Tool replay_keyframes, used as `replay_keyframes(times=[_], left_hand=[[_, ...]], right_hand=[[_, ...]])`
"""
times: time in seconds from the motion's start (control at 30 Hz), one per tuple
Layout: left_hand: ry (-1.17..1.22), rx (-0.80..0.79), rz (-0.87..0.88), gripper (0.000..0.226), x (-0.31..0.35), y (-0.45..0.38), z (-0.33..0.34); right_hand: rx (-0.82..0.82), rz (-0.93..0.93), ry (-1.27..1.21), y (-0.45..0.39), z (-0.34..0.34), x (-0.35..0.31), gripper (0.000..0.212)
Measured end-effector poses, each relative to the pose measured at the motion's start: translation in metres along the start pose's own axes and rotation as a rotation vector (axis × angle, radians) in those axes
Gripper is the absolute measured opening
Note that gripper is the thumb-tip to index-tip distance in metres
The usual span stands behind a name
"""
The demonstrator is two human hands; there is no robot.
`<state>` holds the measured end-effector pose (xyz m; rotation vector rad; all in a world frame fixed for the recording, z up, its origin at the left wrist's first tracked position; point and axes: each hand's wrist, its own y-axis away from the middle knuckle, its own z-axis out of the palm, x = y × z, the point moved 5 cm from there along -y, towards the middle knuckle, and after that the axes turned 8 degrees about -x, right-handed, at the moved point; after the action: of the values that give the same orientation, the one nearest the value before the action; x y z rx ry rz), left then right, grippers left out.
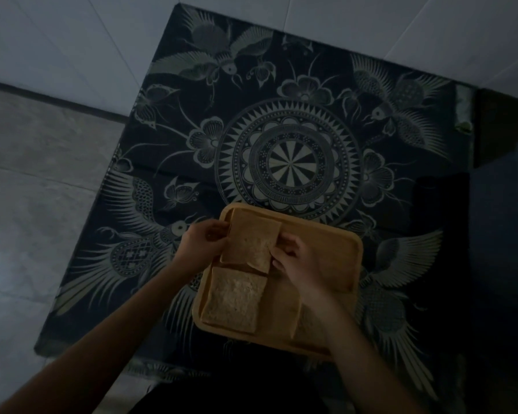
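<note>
A wooden tray point(335, 249) lies on a small table covered with a dark patterned cloth point(287, 138). I hold one slice of bread point(250, 240) tilted over the tray's far left part: my left hand point(205, 242) pinches its left edge and my right hand point(299, 261) pinches its right edge. A second slice point(235, 300) lies flat on the tray's near left. Another slice point(296, 312) lies to its right, partly hidden under my right wrist.
The table stands in a corner of pale tiled walls point(72, 40). Grey floor point(27, 204) lies to the left. Something dark point(503, 219) stands close at the right edge of the table. The light is dim.
</note>
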<state>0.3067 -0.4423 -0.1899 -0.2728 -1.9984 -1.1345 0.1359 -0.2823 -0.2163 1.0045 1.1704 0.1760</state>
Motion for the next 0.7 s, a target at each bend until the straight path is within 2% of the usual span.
replay_keyframes(times=[0.37, 0.5, 0.7], left_hand=[[-0.313, 0.179, 0.162, 0.037, 0.008, 0.009, 0.005], [-0.337, 0.194, 0.218, 0.033, 0.012, 0.011, 0.008], [-0.349, 0.200, 0.202, 0.035, 0.008, 0.015, 0.009]], right_hand=[[0.032, -0.150, 0.354, 0.002, 0.010, -0.004, 0.061], [0.044, -0.165, 0.369, 0.005, 0.011, -0.004, 0.058], [0.025, -0.209, 0.379, 0.009, 0.017, -0.004, 0.046]])
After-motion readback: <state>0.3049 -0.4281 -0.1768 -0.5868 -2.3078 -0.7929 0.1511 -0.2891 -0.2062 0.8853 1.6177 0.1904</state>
